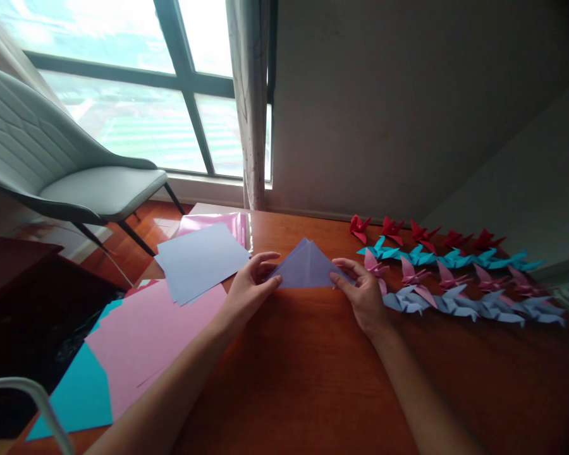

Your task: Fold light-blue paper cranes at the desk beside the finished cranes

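Daylight comes through a dark-framed window [186, 81] at the upper left of the frame, with a patterned curtain [250, 95] hanging at its right edge and a plain wall [360, 114] filling the upper right. Below the window, at the left, we see a grey padded chair [107, 188] on a reddish floor [116, 237]. Our brown wooden worktop [284, 373] spreads across the lower part of the frame.

At the centre we hold a folded lavender paper [308, 268], a layered triangle with its point upward and its long edge toward us; a crease runs down its middle. Our left hand [253, 284] grasps its left corner, the thumb in front and the other fingers curled around behind. Our right hand [360, 294] grips the right corner in the same way. We cannot tell whether the paper's lower edge touches the worktop.

Left of centre, pale blue-grey sheets [201, 262] overlap a glossy pink packet [213, 222] and pink sheets [156, 332], with turquoise sheets [78, 395] jutting out beneath at the lower left. Right of centre, origami cranes stand in rows: red cranes [424, 236] farthest back, then turquoise cranes [417, 254], pink cranes [415, 275] and pale lavender cranes [458, 303] nearest us.
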`<state>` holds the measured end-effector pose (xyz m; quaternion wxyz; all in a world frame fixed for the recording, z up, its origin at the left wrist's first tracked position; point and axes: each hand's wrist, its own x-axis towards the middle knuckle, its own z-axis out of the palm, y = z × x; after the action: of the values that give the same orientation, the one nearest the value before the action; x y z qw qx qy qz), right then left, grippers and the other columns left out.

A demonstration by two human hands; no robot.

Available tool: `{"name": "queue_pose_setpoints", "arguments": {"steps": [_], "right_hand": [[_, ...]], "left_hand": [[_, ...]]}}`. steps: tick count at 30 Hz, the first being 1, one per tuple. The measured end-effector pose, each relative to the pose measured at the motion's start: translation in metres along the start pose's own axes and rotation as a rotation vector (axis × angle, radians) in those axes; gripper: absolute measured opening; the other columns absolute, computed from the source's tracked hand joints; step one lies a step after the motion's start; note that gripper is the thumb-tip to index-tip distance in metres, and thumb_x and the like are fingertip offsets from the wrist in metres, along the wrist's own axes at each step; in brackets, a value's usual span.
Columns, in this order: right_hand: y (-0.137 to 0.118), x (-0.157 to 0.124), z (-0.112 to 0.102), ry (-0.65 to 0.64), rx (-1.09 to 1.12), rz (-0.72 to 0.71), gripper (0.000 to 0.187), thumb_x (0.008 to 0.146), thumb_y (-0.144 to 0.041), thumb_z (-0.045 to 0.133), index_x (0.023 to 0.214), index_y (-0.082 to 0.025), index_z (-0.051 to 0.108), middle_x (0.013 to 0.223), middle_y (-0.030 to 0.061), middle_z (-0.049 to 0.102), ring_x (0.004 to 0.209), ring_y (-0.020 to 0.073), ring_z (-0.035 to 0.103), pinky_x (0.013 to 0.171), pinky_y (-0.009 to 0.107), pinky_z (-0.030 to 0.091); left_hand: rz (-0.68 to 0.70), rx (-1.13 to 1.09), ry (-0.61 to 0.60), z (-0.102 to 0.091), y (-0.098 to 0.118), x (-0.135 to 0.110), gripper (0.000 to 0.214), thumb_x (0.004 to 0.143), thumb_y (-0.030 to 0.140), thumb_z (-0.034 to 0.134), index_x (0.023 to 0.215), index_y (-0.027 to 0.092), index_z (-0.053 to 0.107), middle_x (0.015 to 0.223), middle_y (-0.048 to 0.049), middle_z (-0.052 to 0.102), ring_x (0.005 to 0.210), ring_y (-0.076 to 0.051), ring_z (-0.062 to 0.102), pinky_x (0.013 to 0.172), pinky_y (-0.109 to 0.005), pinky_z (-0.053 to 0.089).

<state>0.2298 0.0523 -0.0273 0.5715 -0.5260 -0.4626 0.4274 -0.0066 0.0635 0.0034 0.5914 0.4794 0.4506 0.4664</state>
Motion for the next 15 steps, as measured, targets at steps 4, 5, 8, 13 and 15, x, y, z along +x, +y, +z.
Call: {"name": "queue_pose_setpoints", "arguments": {"steps": [4,5,8,13,15], "right_hand": [[0.001,0.0,0.0,-0.01,-0.022,0.0,0.035,0.069,-0.042,0.084,0.095,-0.022,0.073,0.099,0.0066,0.076,0.095,0.0251,0.07,0.079,0.038,0.06],[0.002,-0.001,0.0,-0.014,-0.029,-0.001,0.034,0.069,-0.042,0.084,0.094,-0.022,0.073,0.097,0.0064,0.076,0.094,0.0247,0.071,0.081,0.039,0.06],[0.004,-0.002,0.001,-0.018,-0.073,-0.011,0.031,0.071,-0.041,0.083,0.092,-0.021,0.073,0.094,0.0061,0.077,0.09,0.0238,0.071,0.084,0.04,0.058],[0.008,-0.003,0.003,-0.041,-0.133,-0.043,0.029,0.074,-0.042,0.08,0.092,-0.02,0.073,0.094,0.0068,0.076,0.09,0.0238,0.072,0.085,0.039,0.058],[0.008,-0.003,0.004,-0.039,-0.141,-0.061,0.03,0.074,-0.043,0.079,0.092,-0.019,0.073,0.093,0.0069,0.076,0.089,0.0239,0.072,0.084,0.039,0.058]], "left_hand": [[0.023,0.074,-0.015,0.005,0.004,-0.004,0.032,0.076,0.031,0.077,0.104,0.017,0.071,0.097,-0.0071,0.074,0.088,-0.02,0.067,0.077,-0.027,0.048],[0.042,0.109,-0.014,0.005,0.004,-0.004,0.028,0.077,0.032,0.076,0.1,0.017,0.072,0.095,-0.0071,0.074,0.087,-0.02,0.066,0.076,-0.027,0.048],[0.113,0.219,0.004,0.005,-0.002,-0.003,0.021,0.079,0.034,0.075,0.092,0.017,0.074,0.09,-0.0067,0.074,0.084,-0.02,0.066,0.075,-0.028,0.049],[0.217,0.405,0.11,0.002,0.0,-0.003,0.023,0.08,0.029,0.072,0.103,0.022,0.074,0.101,-0.0083,0.073,0.093,-0.024,0.066,0.087,-0.034,0.049],[0.272,0.464,0.176,0.004,0.008,-0.012,0.029,0.079,0.028,0.073,0.107,0.024,0.074,0.112,-0.0095,0.071,0.104,-0.028,0.063,0.099,-0.039,0.045]]}}
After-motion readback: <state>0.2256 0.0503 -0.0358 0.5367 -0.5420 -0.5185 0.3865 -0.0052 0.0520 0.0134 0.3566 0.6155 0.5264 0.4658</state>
